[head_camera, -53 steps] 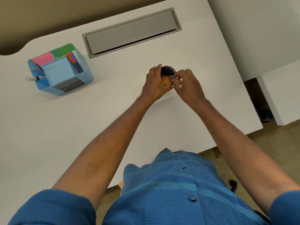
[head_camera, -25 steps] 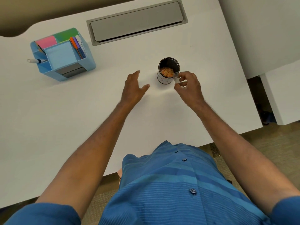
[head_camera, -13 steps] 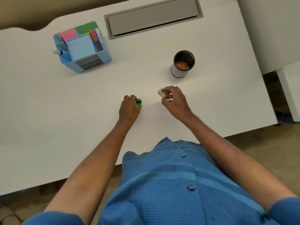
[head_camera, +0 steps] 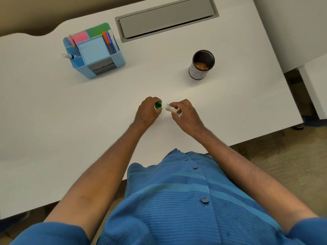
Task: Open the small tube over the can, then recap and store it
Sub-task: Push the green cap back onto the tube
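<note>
A small clear tube (head_camera: 172,109) lies tilted in my right hand (head_camera: 184,114), its open mouth pointing left. My left hand (head_camera: 147,114) grips the green cap (head_camera: 158,105) a short gap from the tube's mouth. Both hands hover over the white desk (head_camera: 88,121), near its front edge. The dark can (head_camera: 201,65) with a white label stands upright at the back right, well away from both hands, with orange-brown bits inside it.
A light blue desk organiser (head_camera: 94,52) with sticky notes, pens and a marker sits at the back left. A grey cable hatch (head_camera: 166,17) is set into the desk's far edge. White cabinets (head_camera: 300,32) stand to the right.
Both hands left the can and came back toward the desk's front edge. My left hand picked up the green cap and has brought it close to the tube's mouth.
</note>
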### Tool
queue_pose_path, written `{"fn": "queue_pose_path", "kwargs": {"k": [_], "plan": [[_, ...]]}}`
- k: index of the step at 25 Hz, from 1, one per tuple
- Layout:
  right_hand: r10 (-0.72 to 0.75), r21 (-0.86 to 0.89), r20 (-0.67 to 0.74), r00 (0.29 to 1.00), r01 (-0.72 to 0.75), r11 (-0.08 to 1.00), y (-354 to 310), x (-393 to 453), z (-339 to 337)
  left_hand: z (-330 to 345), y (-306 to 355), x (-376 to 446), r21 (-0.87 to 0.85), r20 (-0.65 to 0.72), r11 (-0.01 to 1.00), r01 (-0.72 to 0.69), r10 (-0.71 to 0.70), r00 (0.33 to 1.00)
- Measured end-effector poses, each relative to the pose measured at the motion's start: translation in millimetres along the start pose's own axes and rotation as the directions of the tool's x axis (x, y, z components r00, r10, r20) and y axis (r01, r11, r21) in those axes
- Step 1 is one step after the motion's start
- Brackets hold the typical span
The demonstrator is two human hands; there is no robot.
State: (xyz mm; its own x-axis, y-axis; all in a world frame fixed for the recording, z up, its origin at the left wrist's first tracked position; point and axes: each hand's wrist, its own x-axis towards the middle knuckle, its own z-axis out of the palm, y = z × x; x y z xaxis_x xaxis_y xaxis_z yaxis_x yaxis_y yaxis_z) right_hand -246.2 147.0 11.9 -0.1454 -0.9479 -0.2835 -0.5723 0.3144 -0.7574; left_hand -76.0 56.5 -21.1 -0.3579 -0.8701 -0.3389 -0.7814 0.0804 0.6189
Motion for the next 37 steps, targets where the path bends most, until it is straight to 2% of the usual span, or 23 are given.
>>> {"fn": "queue_pose_path", "kwargs": {"k": [4,10,13,16,19,22,24,25,27,30,32,37], "plan": [[-0.064,-0.011,-0.059,0.996,0.064,0.998,-11.9,-5.8,14.5,-11.8,-12.5,-28.6,0.037,0.066,0.990,-0.133,0.130,0.989],[-0.126,-0.005,0.062,0.990,0.126,0.992,-34.7,-13.0,49.7,-43.0,-41.8,-58.4,0.080,0.116,0.987,-0.137,0.127,0.985],[-0.117,0.009,0.075,0.990,0.116,0.993,-47.8,-12.9,60.4,-58.2,-53.8,-66.2,-0.010,0.072,0.997,-0.083,0.083,0.994],[-0.075,0.062,0.087,0.993,0.069,0.996,-60.7,-10.7,61.9,-68.1,-64.5,-71.0,-0.202,0.037,0.979,-0.005,0.013,0.999],[-0.018,0.126,0.087,0.996,0.007,0.992,-71.6,-9.2,63.1,-73.2,-72.0,-74.7,-0.502,0.058,0.858,0.105,-0.088,0.994],[0.030,0.178,0.095,0.995,-0.047,0.983,-80.0,-9.7,65.9,-71.3,-73.9,-81.3,-0.773,0.113,0.602,0.199,-0.178,0.978],[0.053,0.203,0.102,0.993,-0.073,0.977,-84.1,-9.1,68.7,-69.4,-75.3,-85.0,-0.869,0.161,0.431,0.241,-0.215,0.963],[0.055,0.203,0.104,0.993,-0.075,0.976,-85.1,-9.2,69.4,-68.8,-75.4,-86.0,-0.886,0.174,0.391,0.250,-0.221,0.960],[0.054,0.180,0.105,0.993,-0.072,0.981,-87.5,-8.2,71.8,-72.1,-77.6,-85.1,-0.876,0.171,0.411,0.254,-0.228,0.958],[0.004,0.111,0.102,0.995,-0.016,0.994,-92.0,-5.1,74.0,-82.8,-81.7,-79.7,-0.793,0.137,0.567,0.224,-0.193,0.972],[-0.016,0.103,0.124,0.992,0.003,0.995,-95.2,-3.4,75.1,-90.3,-82.9,-76.2,-0.744,0.134,0.637,0.202,-0.154,0.979],[0.026,0.174,0.114,0.993,-0.045,0.984,-102.8,0.3,74.0,-98.8,-78.5,-70.6,-0.783,0.101,0.597,0.172,-0.151,0.983]]}}
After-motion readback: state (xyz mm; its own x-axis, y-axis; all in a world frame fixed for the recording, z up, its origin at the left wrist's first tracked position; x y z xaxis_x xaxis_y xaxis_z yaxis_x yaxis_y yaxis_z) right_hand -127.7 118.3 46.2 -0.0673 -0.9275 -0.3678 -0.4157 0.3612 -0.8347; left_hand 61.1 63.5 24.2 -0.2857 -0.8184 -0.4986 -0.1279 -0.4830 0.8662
